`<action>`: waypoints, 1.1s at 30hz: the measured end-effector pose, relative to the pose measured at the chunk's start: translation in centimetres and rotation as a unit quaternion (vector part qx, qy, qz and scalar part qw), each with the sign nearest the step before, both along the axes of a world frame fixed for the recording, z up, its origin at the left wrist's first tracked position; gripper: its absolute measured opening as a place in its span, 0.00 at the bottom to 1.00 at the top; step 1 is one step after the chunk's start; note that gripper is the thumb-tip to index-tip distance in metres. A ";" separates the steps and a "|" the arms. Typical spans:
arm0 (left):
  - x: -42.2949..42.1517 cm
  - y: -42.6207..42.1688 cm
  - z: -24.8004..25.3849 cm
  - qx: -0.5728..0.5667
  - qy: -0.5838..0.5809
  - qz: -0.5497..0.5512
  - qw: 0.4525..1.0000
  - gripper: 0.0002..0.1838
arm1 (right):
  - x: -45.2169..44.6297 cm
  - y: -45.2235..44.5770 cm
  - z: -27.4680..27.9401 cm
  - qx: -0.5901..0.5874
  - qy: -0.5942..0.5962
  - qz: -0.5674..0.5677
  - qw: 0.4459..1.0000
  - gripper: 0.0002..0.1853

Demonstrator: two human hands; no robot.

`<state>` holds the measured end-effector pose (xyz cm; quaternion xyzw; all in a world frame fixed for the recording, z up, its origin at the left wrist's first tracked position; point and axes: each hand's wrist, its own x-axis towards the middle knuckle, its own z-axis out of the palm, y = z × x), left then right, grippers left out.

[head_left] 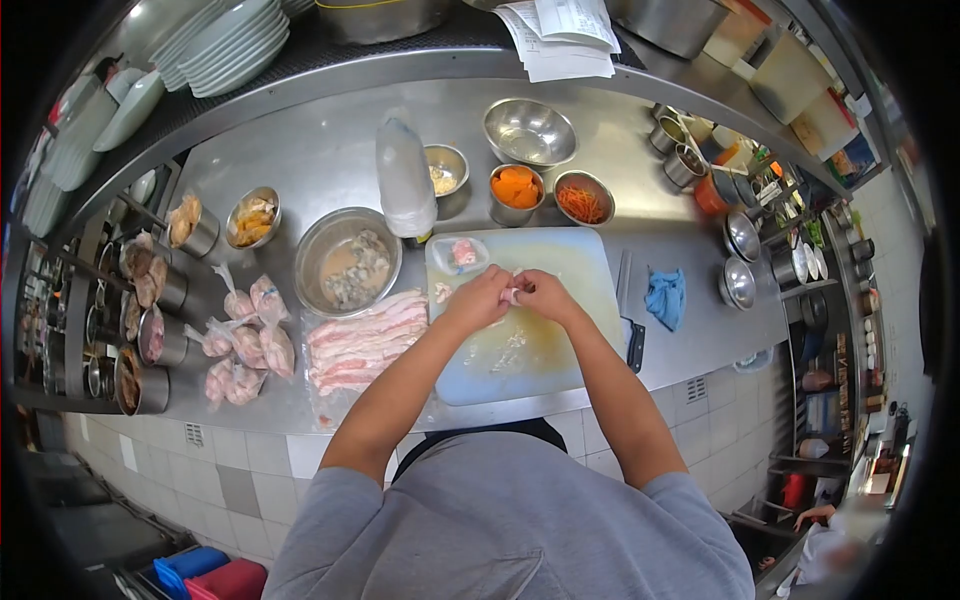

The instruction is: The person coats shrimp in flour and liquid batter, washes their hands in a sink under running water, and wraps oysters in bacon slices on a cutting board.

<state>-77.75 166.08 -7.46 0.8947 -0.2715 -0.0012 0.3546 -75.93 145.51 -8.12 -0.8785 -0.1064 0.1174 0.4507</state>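
Observation:
Both my hands meet over the upper part of a pale cutting board [560, 370]. My left hand [483, 299] and my right hand [541, 296] are closed around a small pale pink piece [514, 296], too small to name surely. Just behind my left hand, a clear plastic tray [440, 257] holds pink meat pieces [464, 251]. Small scraps [510, 352] lie on the board in front of my hands. Left of the board, long strips of fatty sliced meat [365, 340] rest on plastic.
A knife [635, 342] and a blue cloth [665, 299] lie right of the board. Leftward are a bowl of shellfish-like pieces [350, 268] and tied meat bags [248, 345]. Bowls of orange slices [516, 187] and shreds [583, 202] stand behind. Another person [825, 550] is at lower right.

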 end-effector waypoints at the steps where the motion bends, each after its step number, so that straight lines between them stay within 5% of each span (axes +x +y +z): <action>1: 0.2 0.0 0.0 0.014 -0.010 0.000 1.000 0.18 | 0.3 -0.1 0.0 0.026 0.035 -0.008 0.999 0.11; 5: 1.2 -0.3 0.0 0.011 0.000 0.012 1.000 0.17 | 0.1 0.0 1.5 -0.029 -0.023 -0.015 0.999 0.13; 7: 1.9 -0.5 -0.6 0.039 0.018 0.019 0.999 0.20 | -1.0 0.6 2.3 -0.148 -0.229 0.050 0.961 0.15; 14: -0.3 -2.3 0.4 -0.035 -0.009 0.211 0.977 0.26 | -0.9 1.5 2.7 -0.210 -0.265 0.035 0.940 0.15; 16: -1.1 -1.9 0.3 -0.129 0.125 0.230 0.957 0.28 | -0.3 1.3 2.2 -0.214 -0.288 0.043 0.932 0.15; 20: -3.2 -0.7 -1.2 -0.277 0.316 0.223 0.880 0.30 | 0.3 1.4 2.4 -0.208 -0.286 0.036 0.935 0.13; 22: -4.3 -0.6 -0.7 -0.431 0.427 0.214 0.766 0.29 | 0.3 1.6 2.6 -0.204 -0.306 0.067 0.928 0.12; 32: -6.1 1.4 0.5 -0.437 0.417 0.193 0.773 0.25 | 1.8 2.4 2.3 -0.281 -0.236 0.082 0.927 0.11; 33: -6.2 1.9 0.6 -0.432 0.422 0.198 0.771 0.25 | 1.6 2.6 3.1 -0.174 -0.124 0.041 0.976 0.13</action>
